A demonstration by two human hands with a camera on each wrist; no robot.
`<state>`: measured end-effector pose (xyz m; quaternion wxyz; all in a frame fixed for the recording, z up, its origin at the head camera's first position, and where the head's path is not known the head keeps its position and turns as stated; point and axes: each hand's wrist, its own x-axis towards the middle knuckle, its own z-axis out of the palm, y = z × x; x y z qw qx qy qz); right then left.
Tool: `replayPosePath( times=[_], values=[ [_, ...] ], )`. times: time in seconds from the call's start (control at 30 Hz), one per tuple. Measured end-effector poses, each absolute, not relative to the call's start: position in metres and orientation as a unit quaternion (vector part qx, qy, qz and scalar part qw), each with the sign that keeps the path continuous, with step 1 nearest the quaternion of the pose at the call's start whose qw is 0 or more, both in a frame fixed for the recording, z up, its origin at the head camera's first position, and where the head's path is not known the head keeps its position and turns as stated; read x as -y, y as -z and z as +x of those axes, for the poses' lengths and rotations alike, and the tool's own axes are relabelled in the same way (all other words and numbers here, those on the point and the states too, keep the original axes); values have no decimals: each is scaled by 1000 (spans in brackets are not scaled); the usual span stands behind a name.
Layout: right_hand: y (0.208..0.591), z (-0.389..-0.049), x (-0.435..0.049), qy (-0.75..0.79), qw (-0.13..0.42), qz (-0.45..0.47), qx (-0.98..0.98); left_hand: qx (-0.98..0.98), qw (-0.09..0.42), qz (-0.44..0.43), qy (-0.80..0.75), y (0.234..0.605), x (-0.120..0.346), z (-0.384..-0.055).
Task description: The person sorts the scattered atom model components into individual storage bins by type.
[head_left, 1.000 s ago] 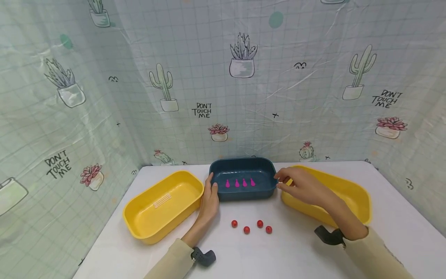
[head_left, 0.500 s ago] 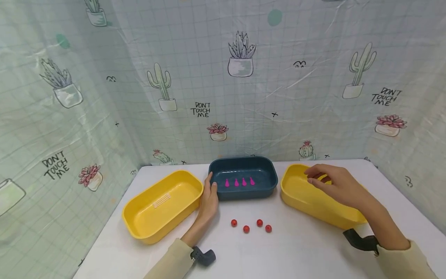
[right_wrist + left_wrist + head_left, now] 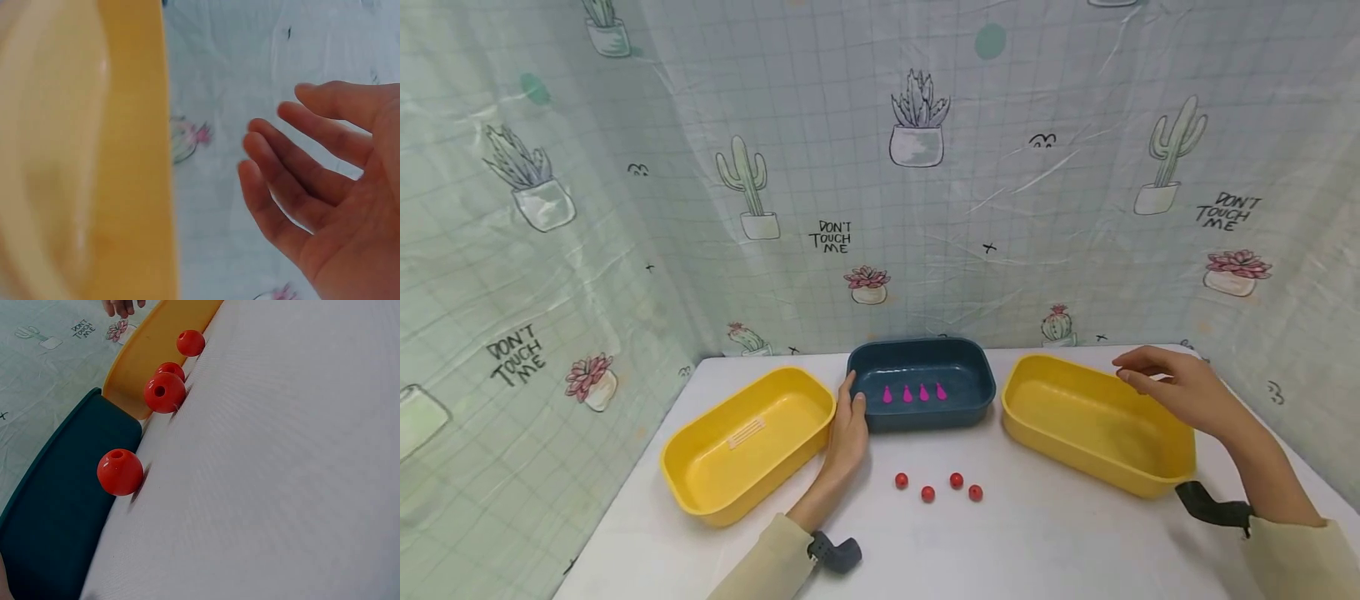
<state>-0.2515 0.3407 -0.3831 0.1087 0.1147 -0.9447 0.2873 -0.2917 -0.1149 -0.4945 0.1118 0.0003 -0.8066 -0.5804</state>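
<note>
My left hand (image 3: pixel 847 433) rests against the left end of a dark blue tray (image 3: pixel 925 419), its fingers straight along the outer wall and its thumb at the near corner. Several small magenta drop-shaped pieces (image 3: pixel 907 393) form a row inside that tray. On the right, my right hand (image 3: pixel 1183 392) hovers over the far right rim of a yellow tray (image 3: pixel 1075 446). Its fingers are loosely bent and apart, and the right wrist view shows nothing between the fingers (image 3: pixel 284 187).
Several red beads (image 3: pixel 928 494) with holes lie on the white table (image 3: pixel 955 558) in front of the blue tray. A second yellow tray (image 3: pixel 737 492) stands at the left, holding a pale slatted piece (image 3: pixel 746 433). Patterned sheeting (image 3: pixel 917 275) hangs behind and along both sides.
My right hand has moved right, from the blue tray's right end across the right yellow tray to its far right side. My left hand has stayed at the blue tray.
</note>
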Motion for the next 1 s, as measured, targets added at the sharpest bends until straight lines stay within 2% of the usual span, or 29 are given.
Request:
replayPosePath(
  times=[0.37,0.6,0.8,1.0],
  values=[
    [427,-270,-378,-386,124,51,913,803,119,-3,584,495,118,-291],
    [440,-272,-390,-412,133,25,901,801,118,-1,587,494,118,-292],
    [456,-273,-395,-456,99,23,884,804,116,-1,583,495,117,-291],
    [466,-272,-401,-537,24,35,842,808,111,0,579,493,114,-290]
  ],
)
